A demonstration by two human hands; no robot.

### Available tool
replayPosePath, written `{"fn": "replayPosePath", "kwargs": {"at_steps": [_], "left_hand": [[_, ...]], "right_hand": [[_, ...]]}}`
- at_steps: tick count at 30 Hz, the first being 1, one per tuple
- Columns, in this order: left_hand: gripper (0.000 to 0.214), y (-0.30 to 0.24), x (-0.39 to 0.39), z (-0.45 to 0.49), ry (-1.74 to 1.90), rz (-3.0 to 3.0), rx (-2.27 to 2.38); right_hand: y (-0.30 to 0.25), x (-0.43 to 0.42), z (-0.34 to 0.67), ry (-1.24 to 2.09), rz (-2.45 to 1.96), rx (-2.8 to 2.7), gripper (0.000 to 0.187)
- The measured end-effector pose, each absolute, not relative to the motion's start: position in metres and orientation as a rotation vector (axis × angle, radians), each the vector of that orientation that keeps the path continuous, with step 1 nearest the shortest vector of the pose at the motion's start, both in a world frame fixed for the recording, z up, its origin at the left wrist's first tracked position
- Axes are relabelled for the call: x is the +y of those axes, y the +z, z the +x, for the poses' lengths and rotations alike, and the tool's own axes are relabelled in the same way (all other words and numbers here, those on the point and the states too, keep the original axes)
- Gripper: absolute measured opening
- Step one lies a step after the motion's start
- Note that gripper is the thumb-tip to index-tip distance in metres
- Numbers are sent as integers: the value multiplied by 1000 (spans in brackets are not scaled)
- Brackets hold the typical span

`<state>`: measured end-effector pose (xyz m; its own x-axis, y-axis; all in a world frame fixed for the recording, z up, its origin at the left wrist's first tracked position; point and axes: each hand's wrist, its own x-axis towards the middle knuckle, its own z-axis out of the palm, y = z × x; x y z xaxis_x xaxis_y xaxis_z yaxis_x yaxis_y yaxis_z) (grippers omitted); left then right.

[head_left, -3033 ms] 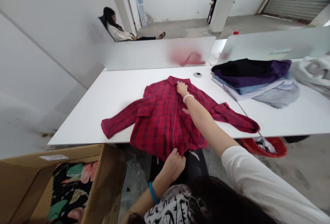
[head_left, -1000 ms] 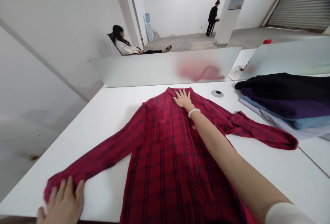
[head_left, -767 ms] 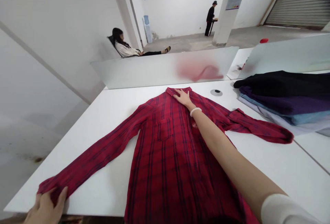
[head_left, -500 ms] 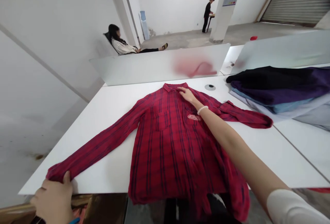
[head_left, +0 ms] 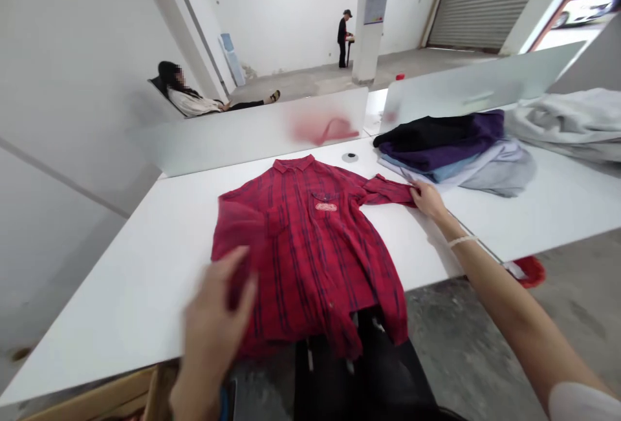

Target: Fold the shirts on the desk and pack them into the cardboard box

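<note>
A red plaid shirt (head_left: 310, 246) with dark stripes lies front up on the white table (head_left: 140, 266), collar at the far side. Its lower hem hangs over the near edge. The left sleeve area is smeared by motion and lies folded in over the body. Just in front of it, my left hand (head_left: 216, 317) is blurred, with thumb and fingers apart and nothing visible between them. At the right, my right hand (head_left: 429, 201) pinches the cuff end of the other sleeve (head_left: 388, 190), which stretches out over the table.
Beyond the right sleeve sits a pile of dark and pale clothes (head_left: 436, 143), with a light grey heap (head_left: 572, 120) farther right. A frosted divider (head_left: 262, 127) runs along the back. Under the near edge stands a cardboard box (head_left: 107, 398). Two people are in the background.
My left hand has released the left cuff and moved right; that sleeve is now folded inward. My right hand has gone from the collar to the right cuff. The view has turned right.
</note>
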<state>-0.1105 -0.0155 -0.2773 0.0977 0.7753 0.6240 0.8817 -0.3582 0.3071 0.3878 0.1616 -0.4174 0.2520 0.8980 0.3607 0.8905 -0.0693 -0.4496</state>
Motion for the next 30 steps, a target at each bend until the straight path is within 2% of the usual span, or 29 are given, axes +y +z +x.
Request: {"fn": "replayPosePath", "kwargs": {"at_steps": [2,4,7,10,13,18,21,25,30], "left_hand": [[51,-290,-20,-68,-901,-2732,-1473],[49,-311,-20,-44,-795,-2942,-1418],[37,-351,-9,-32,-834,-2778,-1516],[43,-390,4,-31,-720,-2570,-1594],[53,-417,7,-36,-490,-2492,-1678],[56,-429,-1,-54,-350,-2511,-1637],[56,-430,-3,-60,-350,-2520,-1594],[56,-431,-2,-62,-367,-2516,-1567],[56,-431,-1,-61,-378,-2515,-1564]], "right_hand": [[-420,147,396,70,-1970,-1606,44],[-421,141,397,121,-1986,-1577,44],[-416,147,395,225,-2000,-1486,39],[-406,160,390,345,-1931,-1404,21],[-391,166,387,428,-1776,-1277,18],[-354,132,412,503,-1280,-720,13],[-343,92,441,561,-1059,-428,25],[-359,37,473,582,-1178,-309,31],[-395,-8,493,397,-1506,-276,22]]}}
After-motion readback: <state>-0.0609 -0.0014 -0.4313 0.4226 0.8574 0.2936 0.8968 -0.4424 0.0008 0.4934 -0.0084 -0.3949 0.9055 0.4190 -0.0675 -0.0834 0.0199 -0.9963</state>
